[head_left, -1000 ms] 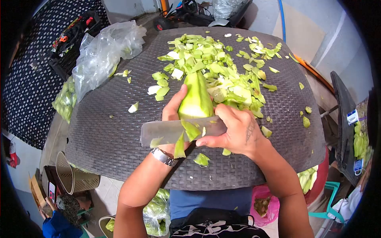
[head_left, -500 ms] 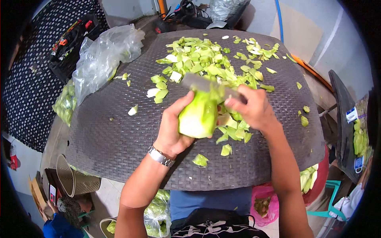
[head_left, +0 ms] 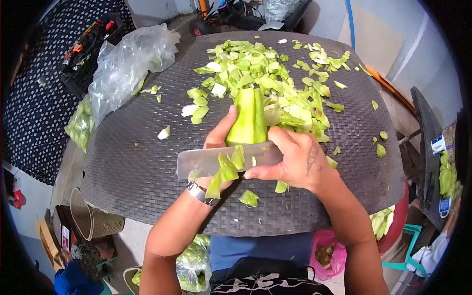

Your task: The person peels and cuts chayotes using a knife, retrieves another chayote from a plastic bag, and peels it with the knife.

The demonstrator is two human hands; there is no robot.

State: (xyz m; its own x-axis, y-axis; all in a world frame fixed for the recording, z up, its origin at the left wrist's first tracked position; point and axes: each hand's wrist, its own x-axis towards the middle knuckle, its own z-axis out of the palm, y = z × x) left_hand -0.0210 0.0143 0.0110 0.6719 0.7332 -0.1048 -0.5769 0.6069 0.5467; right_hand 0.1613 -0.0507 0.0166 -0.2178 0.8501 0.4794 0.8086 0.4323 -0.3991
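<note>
My left hand [head_left: 221,129] is closed around a partly peeled, pale green fruit [head_left: 248,115] that looks like a green papaya, held upright above the table. Its thumb lies along the fruit's left side; the lower fingers are hidden behind the blade. My right hand [head_left: 300,160] grips a broad-bladed knife [head_left: 201,161], its handle covered by the fingers. The blade lies level across the bottom of the fruit and points left. Several strips of green peel [head_left: 227,168] cling to the blade or fall in front of it. Beyond the fruit spreads a heap of peelings [head_left: 250,66].
The peelings lie on a dark woven-pattern table [head_left: 132,172]. A clear plastic bag [head_left: 130,66] rests on its left edge. Below stand a beige basket [head_left: 105,223], a pink bag [head_left: 327,258] and a red tub [head_left: 398,221]. A person in blue [head_left: 73,280] is at lower left.
The knife has swept from the top of the fruit down to its bottom, with my right hand moving down. Fresh peel strips now hang at the blade. The fruit now stands more upright.
</note>
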